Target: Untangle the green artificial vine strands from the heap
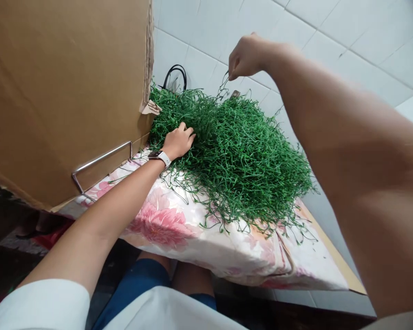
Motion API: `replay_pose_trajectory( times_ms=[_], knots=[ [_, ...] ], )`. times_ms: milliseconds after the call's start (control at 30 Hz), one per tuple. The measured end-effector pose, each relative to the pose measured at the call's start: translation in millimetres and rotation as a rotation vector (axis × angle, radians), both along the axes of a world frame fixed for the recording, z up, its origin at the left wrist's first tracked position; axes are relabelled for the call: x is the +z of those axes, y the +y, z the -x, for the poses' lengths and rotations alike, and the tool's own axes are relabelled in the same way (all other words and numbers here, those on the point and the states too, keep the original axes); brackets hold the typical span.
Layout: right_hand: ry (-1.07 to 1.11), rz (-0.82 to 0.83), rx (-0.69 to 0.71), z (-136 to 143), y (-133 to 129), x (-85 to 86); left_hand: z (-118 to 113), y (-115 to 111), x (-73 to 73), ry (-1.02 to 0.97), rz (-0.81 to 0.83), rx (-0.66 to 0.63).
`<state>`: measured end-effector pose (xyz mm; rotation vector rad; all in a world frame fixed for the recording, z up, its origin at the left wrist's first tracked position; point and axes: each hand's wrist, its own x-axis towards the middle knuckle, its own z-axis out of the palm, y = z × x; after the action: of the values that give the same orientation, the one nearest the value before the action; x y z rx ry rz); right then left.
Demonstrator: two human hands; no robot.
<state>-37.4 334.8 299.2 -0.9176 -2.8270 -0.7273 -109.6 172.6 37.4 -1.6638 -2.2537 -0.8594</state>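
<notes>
A big tangled heap of thin, wiry green stems with small knobbed tips (258, 156) lies on a table with a floral cover (165, 215). My left hand (179, 140), with a watch with a white strap (160, 156) on its wrist, rests on the left part of the heap. Its fingers are bent and slightly apart; their tips are partly lost among the stems. Above the back of the heap, my right hand (246, 57) is raised with fingers closed in a pinch. A few thin green stems (223, 87) dangle from it.
A large cardboard box (65, 91) stands upright on the left, close to my left arm. At its foot is a bent metal rod frame (103, 158). A tiled wall (206, 32) closes off the back. Black loops (177, 73) stick up behind the heap.
</notes>
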Motion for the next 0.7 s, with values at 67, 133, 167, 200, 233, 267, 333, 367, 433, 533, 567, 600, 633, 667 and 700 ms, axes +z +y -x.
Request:
replay_pose_trajectory(
  times_ms=[67,133,167,200,233,267,333,367,433,533,567,600,633,667,700],
  knots=[
    [0.079,0.001,-0.046,-4,-1,17.0,0,-2,1.5,0.021,0.011,0.005],
    [0.201,0.017,-0.065,-11,-2,32.6,0,-1,1.5,0.031,0.018,0.005],
    [0.269,0.043,-0.065,-16,-3,39.8,0,-1,1.1,0.037,0.022,0.006],
    [0.334,0.084,-0.062,-20,-3,46.6,0,-1,0.6,0.041,0.027,0.009],
    [0.391,0.140,-0.057,-24,-3,53.1,0,-1,0.1,0.046,0.032,0.012],
    [0.437,0.206,-0.053,-28,-3,59.3,0,-1,-0.4,0.050,0.035,0.015],
    [0.522,0.328,-0.040,-36,-1,71.0,0,-1,-0.9,0.061,0.041,0.020],
    [0.567,0.368,-0.026,-38,0,76.5,0,0,-1.0,0.066,0.043,0.023],
    [0.640,0.418,-0.006,-43,3,86.2,0,0,-0.8,0.077,0.048,0.030],
    [0.681,0.460,0.001,-45,10,95.4,0,0,-0.4,0.087,0.055,0.037],
    [0.709,0.450,0.015,-44,13,96.7,0,1,-0.4,0.088,0.057,0.038],
    [0.740,0.435,0.031,-43,16,97.1,1,1,-0.5,0.088,0.057,0.037],
    [0.772,0.415,0.050,-42,20,97.0,1,1,-0.7,0.086,0.057,0.034],
    [0.799,0.396,0.076,-40,24,96.6,2,1,-1.1,0.081,0.056,0.031],
    [0.818,0.379,0.106,-38,29,96.5,2,2,-1.6,0.075,0.054,0.028]
  ],
)
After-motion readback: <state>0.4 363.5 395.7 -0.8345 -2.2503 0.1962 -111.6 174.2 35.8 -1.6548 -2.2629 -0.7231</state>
